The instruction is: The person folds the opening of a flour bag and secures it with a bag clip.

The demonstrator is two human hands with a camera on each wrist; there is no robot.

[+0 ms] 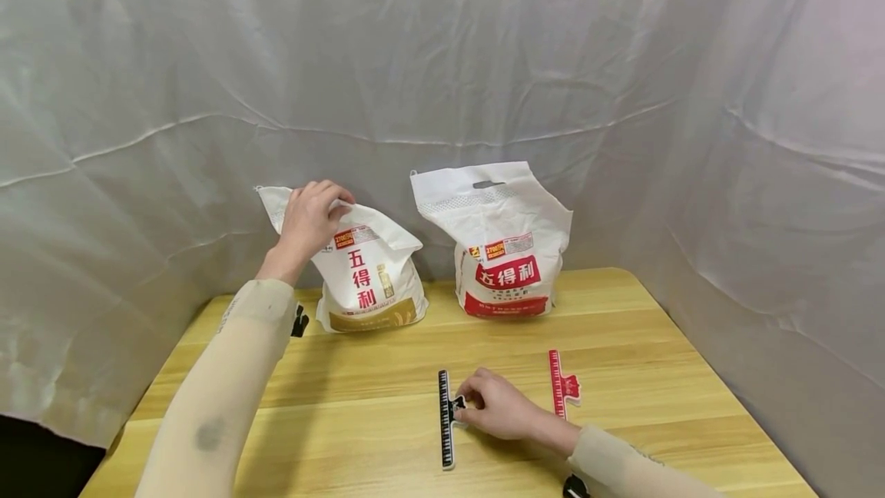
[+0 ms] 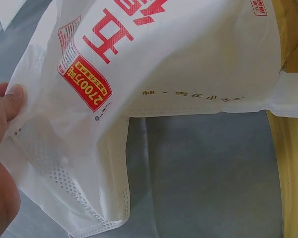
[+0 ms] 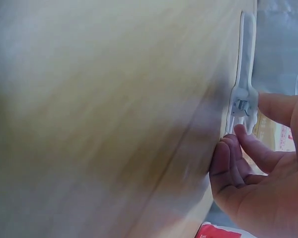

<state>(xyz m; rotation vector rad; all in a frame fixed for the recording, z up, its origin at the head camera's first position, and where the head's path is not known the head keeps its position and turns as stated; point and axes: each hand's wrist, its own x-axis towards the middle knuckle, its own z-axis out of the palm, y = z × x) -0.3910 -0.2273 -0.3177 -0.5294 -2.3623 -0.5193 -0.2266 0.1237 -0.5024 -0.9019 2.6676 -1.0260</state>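
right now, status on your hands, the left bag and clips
Left hand gripping top of left bag. Right hand pinching black clip. Red clip off right, not between black clip and left bag.

Head cam is looking forward-down, farthest off. Left-wrist cam is facing squat white, gold-banded bag (image 1: 369, 271) close-up; right-wrist cam, also close, long black-and-white bar clip (image 1: 446, 436). Head is sharing both, at 8 and 6 o'clock.

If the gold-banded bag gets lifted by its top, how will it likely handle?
The gold-banded bag looks floppy up top, since its upper part folds over beside the gripping left hand. Its bulging lower part suggests weight sitting low, so it may feel heavy.
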